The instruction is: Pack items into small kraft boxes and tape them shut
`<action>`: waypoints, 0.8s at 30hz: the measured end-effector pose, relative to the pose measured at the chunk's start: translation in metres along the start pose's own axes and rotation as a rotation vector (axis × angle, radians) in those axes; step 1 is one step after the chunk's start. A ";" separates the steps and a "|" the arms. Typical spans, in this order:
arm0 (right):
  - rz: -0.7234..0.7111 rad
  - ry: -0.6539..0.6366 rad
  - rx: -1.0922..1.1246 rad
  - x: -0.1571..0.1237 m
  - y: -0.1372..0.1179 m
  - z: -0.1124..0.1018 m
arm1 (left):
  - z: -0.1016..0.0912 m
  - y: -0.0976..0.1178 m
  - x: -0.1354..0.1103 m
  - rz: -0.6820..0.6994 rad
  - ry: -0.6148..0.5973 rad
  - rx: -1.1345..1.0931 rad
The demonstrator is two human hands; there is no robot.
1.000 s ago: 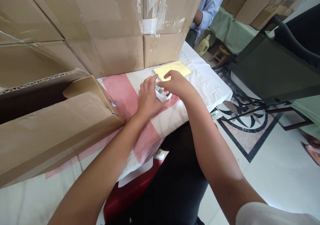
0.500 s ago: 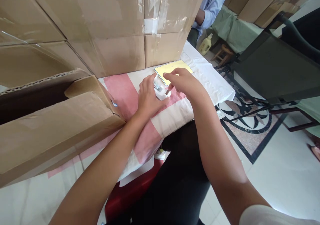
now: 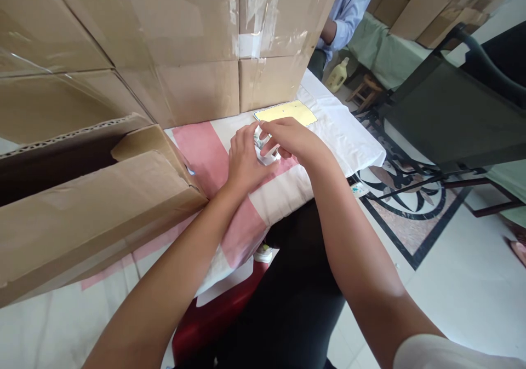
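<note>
A small white rounded object (image 3: pixel 270 157), seemingly plastic, sits on the cloth-covered table, partly hidden by my hands. My left hand (image 3: pixel 245 158) is curled round its left side, with the thumb along the near edge and the fingers on the far side. From the right, my right hand (image 3: pixel 292 138) reaches over the same object, fingers bent down toward its top. Whatever is between those fingertips is too small and covered to make out. Just behind my hands lies a flat yellow sheet (image 3: pixel 290 111) with a dark outline.
Taped cardboard boxes (image 3: pixel 197 90) are stacked along the table's back. An open carton (image 3: pixel 102 194) stands at my left. The pink and white cloth (image 3: pixel 201 144) covers the table. A person's sleeve (image 3: pixel 349 24) shows behind. At right are a dark folding chair (image 3: pixel 447 111) and a yellow jug (image 3: pixel 337 75).
My right hand has shifted left and lower over the white object, its fingers now covering more of it. My left hand stays around it. The camera view has moved slightly.
</note>
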State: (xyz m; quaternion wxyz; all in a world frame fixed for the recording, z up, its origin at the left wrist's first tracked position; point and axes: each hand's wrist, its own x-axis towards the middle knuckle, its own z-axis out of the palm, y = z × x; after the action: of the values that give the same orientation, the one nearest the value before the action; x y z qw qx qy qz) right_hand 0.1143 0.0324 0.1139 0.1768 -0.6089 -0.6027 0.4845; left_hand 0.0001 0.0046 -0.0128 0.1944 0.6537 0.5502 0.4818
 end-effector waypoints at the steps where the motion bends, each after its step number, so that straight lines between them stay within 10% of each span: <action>1: 0.001 0.005 0.001 0.000 0.000 0.000 | 0.000 0.001 0.000 -0.003 -0.010 0.015; 24: -0.031 0.052 -0.096 -0.015 0.009 -0.017 | -0.003 0.003 0.000 -0.018 0.028 0.035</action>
State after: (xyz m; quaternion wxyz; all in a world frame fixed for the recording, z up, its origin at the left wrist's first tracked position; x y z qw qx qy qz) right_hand 0.1361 0.0233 0.1198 0.1702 -0.6198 -0.6298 0.4362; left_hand -0.0006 0.0024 -0.0088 0.1796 0.6452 0.5672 0.4793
